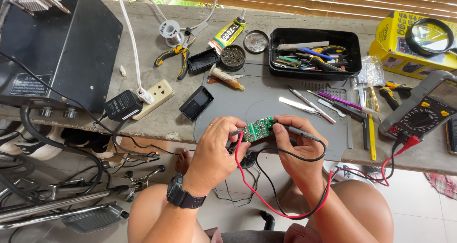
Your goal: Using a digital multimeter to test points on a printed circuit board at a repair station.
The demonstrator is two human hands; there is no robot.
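Head cam: left hand (216, 148) pinches the green circuit board (257, 129), right hand (295, 145) grips the black probe (299, 133) against it over the surface (157, 117).

A chunky black digital wristwatch (182, 194) wraps the left wrist; both forearms are bare, and pinkish-red shorts (304, 234) show.

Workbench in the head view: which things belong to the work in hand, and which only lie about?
In use: small green circuit board, held by left hand and right hand; black probe; red lead; grey-and-yellow multimeter.

Lying about: yellow-handled pliers, steel tweezers, black tool tray, solder spool.
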